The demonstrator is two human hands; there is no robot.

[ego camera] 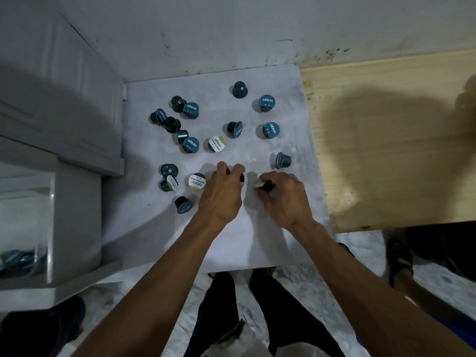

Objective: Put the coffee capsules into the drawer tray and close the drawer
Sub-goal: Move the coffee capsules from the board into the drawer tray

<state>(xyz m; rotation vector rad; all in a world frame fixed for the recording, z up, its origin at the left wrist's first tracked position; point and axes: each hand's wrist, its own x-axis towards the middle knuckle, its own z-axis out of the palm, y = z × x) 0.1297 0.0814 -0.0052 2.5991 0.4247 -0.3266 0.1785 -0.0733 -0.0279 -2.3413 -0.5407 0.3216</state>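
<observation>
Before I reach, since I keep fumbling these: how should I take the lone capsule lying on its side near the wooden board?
Pinch the capsule across its tapered body from above. It lies on its side, foil end facing left and narrow end toward the board, so the rounded sides are exposed and nothing crowds it.

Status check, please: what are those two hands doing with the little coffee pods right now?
Left hand grips a dark capsule; right hand grips another. Many capsules loose on table. Drawer open at left. Nothing blocking.
</observation>
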